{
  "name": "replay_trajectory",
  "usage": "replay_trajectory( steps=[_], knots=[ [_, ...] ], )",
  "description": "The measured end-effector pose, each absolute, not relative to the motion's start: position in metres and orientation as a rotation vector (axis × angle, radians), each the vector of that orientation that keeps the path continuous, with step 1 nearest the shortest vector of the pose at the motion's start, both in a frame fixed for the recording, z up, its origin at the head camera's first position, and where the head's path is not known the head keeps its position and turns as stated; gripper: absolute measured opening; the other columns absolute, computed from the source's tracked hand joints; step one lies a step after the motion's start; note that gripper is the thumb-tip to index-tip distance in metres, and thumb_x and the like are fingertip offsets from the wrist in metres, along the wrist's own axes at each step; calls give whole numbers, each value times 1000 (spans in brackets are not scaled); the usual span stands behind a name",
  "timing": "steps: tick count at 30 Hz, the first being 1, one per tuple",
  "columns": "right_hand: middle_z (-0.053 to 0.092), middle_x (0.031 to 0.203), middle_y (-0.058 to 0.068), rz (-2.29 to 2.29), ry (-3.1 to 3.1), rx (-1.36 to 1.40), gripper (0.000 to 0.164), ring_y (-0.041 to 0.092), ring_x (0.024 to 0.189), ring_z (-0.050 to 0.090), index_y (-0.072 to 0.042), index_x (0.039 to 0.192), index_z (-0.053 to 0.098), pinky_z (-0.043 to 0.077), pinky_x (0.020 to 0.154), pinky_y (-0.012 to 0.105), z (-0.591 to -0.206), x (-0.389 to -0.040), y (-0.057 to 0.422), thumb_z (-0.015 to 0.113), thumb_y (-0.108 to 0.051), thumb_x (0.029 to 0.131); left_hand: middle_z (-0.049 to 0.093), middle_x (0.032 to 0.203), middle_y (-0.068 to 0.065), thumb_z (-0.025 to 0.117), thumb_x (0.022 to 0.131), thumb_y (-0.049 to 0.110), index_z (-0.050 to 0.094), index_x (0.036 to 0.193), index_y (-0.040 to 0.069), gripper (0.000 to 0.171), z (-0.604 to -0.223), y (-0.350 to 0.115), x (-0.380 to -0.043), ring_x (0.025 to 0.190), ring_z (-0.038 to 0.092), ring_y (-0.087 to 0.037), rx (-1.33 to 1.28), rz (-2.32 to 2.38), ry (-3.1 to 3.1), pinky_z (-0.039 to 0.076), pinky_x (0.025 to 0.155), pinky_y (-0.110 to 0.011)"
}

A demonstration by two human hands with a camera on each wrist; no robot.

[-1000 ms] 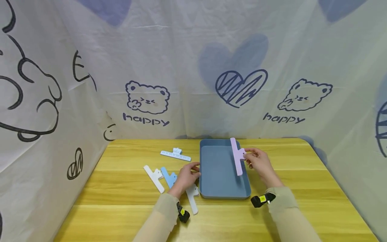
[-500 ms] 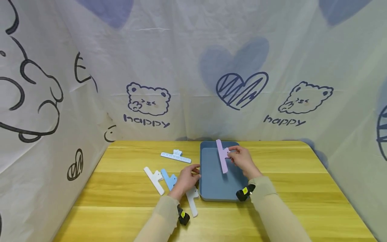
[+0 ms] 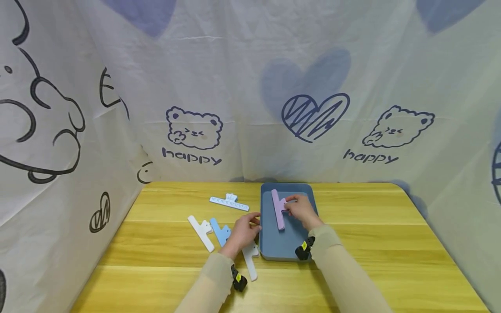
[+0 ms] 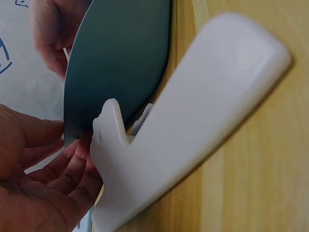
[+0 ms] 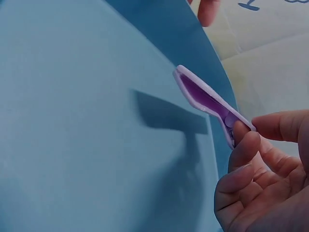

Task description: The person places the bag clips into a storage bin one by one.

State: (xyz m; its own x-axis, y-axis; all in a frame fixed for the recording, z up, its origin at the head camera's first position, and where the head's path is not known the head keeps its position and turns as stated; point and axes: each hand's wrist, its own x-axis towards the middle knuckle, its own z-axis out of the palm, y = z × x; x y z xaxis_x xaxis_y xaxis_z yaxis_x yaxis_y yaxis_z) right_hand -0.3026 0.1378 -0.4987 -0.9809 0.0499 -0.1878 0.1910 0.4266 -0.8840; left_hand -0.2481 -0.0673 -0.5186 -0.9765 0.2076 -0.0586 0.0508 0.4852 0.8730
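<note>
My right hand [image 3: 302, 208] pinches a light purple sealing clip [image 3: 278, 209] by its handle, over the left half of the blue-grey tray [image 3: 289, 250]. In the right wrist view the purple clip [image 5: 203, 96] casts a shadow on the tray floor, and thumb and fingers are closed on its handle. My left hand [image 3: 243, 232] holds the tray's left rim between thumb and fingers, as the left wrist view shows at the tray wall [image 4: 116, 58]. Beside that hand a white clip [image 4: 193, 111] lies on the table, partly covered by the forearm in the head view.
Left of the tray, a blue clip [image 3: 221, 232] and another white clip [image 3: 201, 234] lie on the wooden table [image 3: 372, 243]. A pale blue clip with ruler-like marks [image 3: 229, 202] lies farther back. A printed cloth [image 3: 250, 87] hangs behind the table.
My right hand has moved the purple clip leftward from the tray's right side and lowered it towards the floor of the tray. The left hand stays at the left rim.
</note>
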Motion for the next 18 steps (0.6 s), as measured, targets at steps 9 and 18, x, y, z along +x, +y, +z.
replay_trajectory(
  steps=[9,18],
  knots=[
    [61,79,9,-1562,2518,253,27,17,60,53,1,118,62,36,48,26,-502,-304,127,60,-6,92,64,106,-12,61,94,1,56,136,1,42,-518,-67,-247,89,63,-22,194,1501,2563,53,76,-36],
    [60,77,8,-1546,2500,283,27,16,59,52,2,117,61,35,47,25,-508,-306,124,60,-4,92,65,104,-10,62,94,2,57,135,1,42,-518,-68,-246,88,63,-21,180,1503,2551,53,75,-36]
  ],
)
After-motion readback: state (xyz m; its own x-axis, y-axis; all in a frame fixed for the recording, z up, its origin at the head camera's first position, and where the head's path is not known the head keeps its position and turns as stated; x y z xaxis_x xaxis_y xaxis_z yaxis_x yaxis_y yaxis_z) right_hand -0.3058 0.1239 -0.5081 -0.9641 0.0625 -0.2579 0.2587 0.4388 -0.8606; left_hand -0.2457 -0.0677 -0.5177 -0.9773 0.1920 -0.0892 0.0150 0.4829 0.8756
